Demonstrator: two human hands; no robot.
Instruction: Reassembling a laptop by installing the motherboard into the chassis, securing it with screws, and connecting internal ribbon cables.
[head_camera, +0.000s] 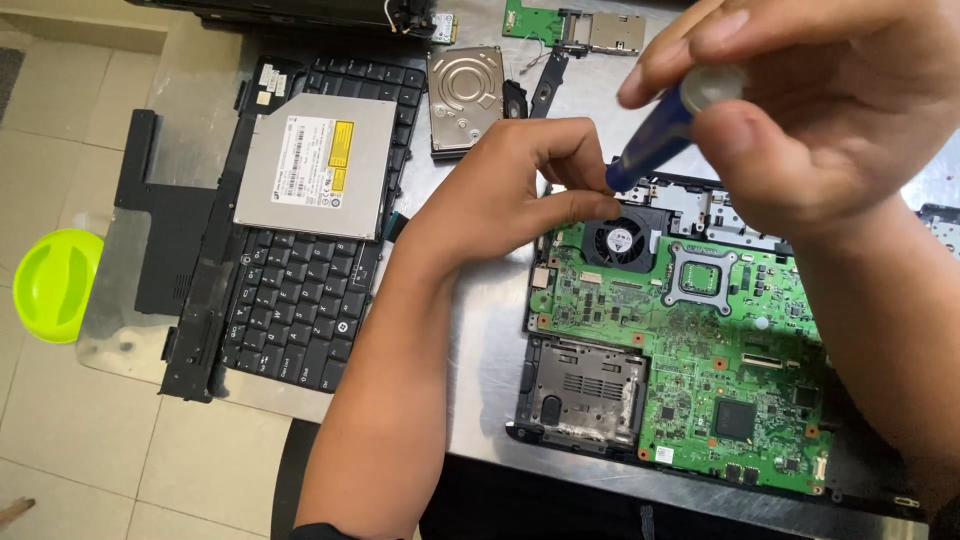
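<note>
Head view: right hand (830, 110) grip clamped on blue screwdriver (655, 140), left hand (510, 195) pinched together at green motherboard (700, 350) top edge.

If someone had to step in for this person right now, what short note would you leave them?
Right hand: grips a blue-handled screwdriver, tip down near the cooling fan.
Left hand: fingertips pinched at the screwdriver's tip, by the fan's edge.
Green motherboard sits exposed in the laptop base.
Already off and set aside: keyboard with the optical drive lying on it, hard drive, a small green board.
Left: fan and motherboard remain in the base.
</note>
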